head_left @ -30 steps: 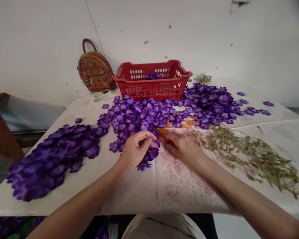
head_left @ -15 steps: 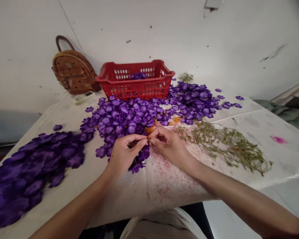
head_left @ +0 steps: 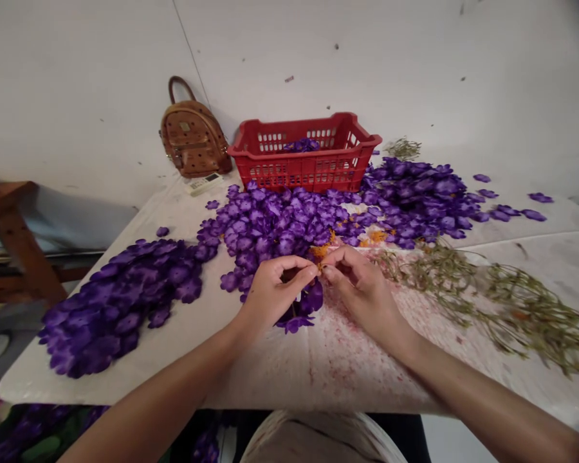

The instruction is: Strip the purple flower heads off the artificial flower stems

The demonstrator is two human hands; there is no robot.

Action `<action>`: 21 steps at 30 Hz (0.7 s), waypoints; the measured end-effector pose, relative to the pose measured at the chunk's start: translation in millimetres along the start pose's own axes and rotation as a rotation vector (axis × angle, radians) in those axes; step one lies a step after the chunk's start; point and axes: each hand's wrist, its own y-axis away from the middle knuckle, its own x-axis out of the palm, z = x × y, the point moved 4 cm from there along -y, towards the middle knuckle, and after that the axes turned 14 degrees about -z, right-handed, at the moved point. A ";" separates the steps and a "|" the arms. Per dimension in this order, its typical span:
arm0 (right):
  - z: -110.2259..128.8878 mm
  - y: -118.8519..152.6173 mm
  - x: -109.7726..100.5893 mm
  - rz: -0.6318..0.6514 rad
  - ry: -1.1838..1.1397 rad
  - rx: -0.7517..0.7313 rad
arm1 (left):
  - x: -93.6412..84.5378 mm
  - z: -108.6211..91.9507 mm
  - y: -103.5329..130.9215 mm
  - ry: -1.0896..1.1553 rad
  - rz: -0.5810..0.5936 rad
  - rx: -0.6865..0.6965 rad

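Observation:
My left hand [head_left: 280,287] and my right hand [head_left: 364,289] meet at the fingertips above the middle of the table. Both pinch a tiny orange piece [head_left: 320,267] between thumb and forefinger. Below my left hand hangs a bunch of purple flowers [head_left: 296,321], its stem mostly hidden by the fingers. Just beyond the hands lie small orange bits [head_left: 324,249] and a heap of purple petals [head_left: 270,222]. Tangled green stems [head_left: 492,289] spread to the right of my right hand.
Behind the heap stands a red crate [head_left: 303,157] with purple petals inside. A brown backpack [head_left: 193,141] leans on the wall beside a pale remote [head_left: 205,184]. More petals [head_left: 125,296] lie at the left, and another pile [head_left: 419,196] at the back right. A wooden stool [head_left: 22,244] stands far left.
The view has turned left, so the table's contents appear shifted right and the wooden stool shows. Both hands stay together in the same pinch.

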 end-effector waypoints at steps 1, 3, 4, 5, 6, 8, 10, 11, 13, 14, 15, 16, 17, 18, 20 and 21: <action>0.8 -0.4 -1.1 -0.005 -0.014 0.008 | -1.1 0.6 -0.5 -0.006 -0.017 -0.001; 0.6 -1.4 -2.3 0.021 -0.098 0.074 | -3.8 1.8 -1.9 -0.010 -0.064 0.005; -0.9 -1.8 -2.0 0.056 -0.169 0.141 | -4.9 2.1 -2.6 -0.005 -0.081 0.013; -3.3 -1.9 -1.1 0.100 -0.250 0.228 | -5.5 2.1 -3.3 0.003 -0.088 0.024; -6.2 -1.6 0.1 0.144 -0.330 0.325 | -5.3 1.7 -3.7 0.012 -0.081 0.037; -12.4 -0.6 2.0 0.207 -0.451 0.511 | -3.8 0.1 -3.6 0.019 -0.047 0.062; -17.3 0.2 2.8 0.231 -0.518 0.643 | -1.8 -2.2 -2.5 0.020 -0.011 0.081; -19.1 0.5 3.1 0.235 -0.539 0.689 | -0.9 -3.2 -1.8 0.023 0.005 0.083; -21.3 1.2 3.7 0.244 -0.558 0.741 | 0.9 -4.3 -0.3 0.040 0.031 0.069; -21.9 1.5 4.1 0.248 -0.555 0.747 | 1.6 -4.5 0.3 0.048 0.042 0.057; -22.0 1.7 4.3 0.249 -0.544 0.734 | 2.3 -4.4 0.7 0.057 0.052 0.045; -21.6 1.3 4.1 0.243 -0.520 0.692 | 2.8 -4.1 0.9 0.065 0.058 0.034; -20.4 0.5 3.4 0.230 -0.475 0.616 | 2.9 -3.4 0.7 0.069 0.057 0.022; -18.4 -0.7 1.9 0.207 -0.402 0.510 | 2.6 -2.3 0.2 0.072 0.046 0.008; -11.9 -2.8 -2.1 0.140 -0.177 0.244 | 1.2 1.0 -1.3 0.073 0.011 -0.029; -7.6 -3.2 -3.7 0.115 -0.052 0.104 | 0.5 2.9 -2.0 0.072 -0.003 -0.050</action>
